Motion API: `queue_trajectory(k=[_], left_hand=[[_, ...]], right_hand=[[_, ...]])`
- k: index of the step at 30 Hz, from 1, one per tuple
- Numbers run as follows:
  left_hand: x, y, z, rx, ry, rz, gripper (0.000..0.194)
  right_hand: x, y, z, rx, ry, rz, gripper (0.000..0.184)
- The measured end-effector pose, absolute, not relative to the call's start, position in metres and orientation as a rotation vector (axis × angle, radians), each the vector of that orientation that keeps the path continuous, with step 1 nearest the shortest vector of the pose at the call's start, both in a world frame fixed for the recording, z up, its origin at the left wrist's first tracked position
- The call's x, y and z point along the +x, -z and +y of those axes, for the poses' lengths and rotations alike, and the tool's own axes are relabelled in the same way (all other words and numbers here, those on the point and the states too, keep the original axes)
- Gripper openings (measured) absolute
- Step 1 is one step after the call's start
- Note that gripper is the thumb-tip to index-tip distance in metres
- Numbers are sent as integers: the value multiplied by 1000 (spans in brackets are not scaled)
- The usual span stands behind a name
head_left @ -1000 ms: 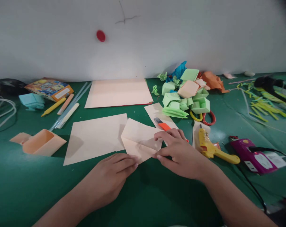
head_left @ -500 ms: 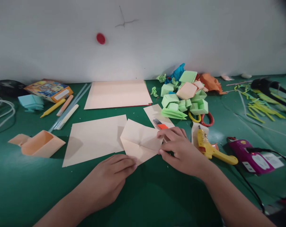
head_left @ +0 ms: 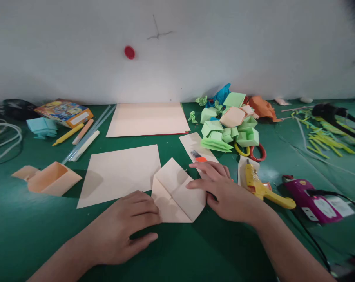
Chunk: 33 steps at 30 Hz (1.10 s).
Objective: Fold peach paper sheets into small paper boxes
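Note:
A peach sheet of paper (head_left: pixel 179 201) with folded flaps and crossing creases lies on the green table between my hands. My left hand (head_left: pixel 123 227) rests with its fingertips at the paper's left edge, thumb held apart. From the right, my right hand (head_left: pixel 224 190) reaches over it, one fingertip on the flap and the thumb by the right edge; its fingers are spread. A flat peach sheet (head_left: pixel 121 172) lies partly behind the folded one. Beyond my right hand, a cutter with an orange body (head_left: pixel 200 159) sits on a peach strip (head_left: pixel 192 141), partly hidden.
A folded peach paper box (head_left: pixel 54 180) stands at left. At the back lies a stack of peach sheets (head_left: pixel 148 119). To the right are green folded paper pieces (head_left: pixel 215 129), scissors (head_left: pixel 258 152), a yellow glue gun (head_left: pixel 256 182) and a purple power strip (head_left: pixel 312 199) with a cord.
The folded paper has turned and sits nearer to me, now flat with a corner pointing away. My left hand has shifted left and loosened its fingers; my right fingers have spread over the paper.

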<state>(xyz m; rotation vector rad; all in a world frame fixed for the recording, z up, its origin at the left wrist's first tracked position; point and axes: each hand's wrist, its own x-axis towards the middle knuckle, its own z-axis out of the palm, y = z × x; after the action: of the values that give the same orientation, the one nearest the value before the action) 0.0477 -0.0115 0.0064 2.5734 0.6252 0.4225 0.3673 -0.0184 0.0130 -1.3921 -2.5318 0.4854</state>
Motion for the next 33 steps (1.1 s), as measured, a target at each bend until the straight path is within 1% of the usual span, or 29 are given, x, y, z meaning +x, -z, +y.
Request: queue_trajectory(k=[4, 11, 17, 20, 24, 27, 29, 33], left_hand=[[47, -4, -9, 2629, -459, 606, 16], [49, -4, -7, 2794, -464, 583, 24], [39, -1, 1, 3008, -437, 588, 34], [34, 3, 2, 3039, -384, 619, 35], [34, 6, 0, 3044, -422, 687, 39], [39, 8, -3, 3034, -424, 757, 43], [42, 8, -4, 3034, -407, 787, 44], [47, 8, -5, 3053, -381, 828, 41]], right_hand=[[365, -17, -22, -1289, -533, -2589, 51], [365, -22, -25, -1122, -612, -2601, 59], [362, -25, -26, -1096, -600, -2604, 50], [361, -25, -28, -1058, -594, -2631, 50], [359, -25, -30, -1066, -637, -2670, 51], [358, -25, -30, -1075, -684, -2697, 47], [357, -25, -30, -1070, -711, -2719, 45], [356, -25, -31, -1063, -743, -2751, 50]])
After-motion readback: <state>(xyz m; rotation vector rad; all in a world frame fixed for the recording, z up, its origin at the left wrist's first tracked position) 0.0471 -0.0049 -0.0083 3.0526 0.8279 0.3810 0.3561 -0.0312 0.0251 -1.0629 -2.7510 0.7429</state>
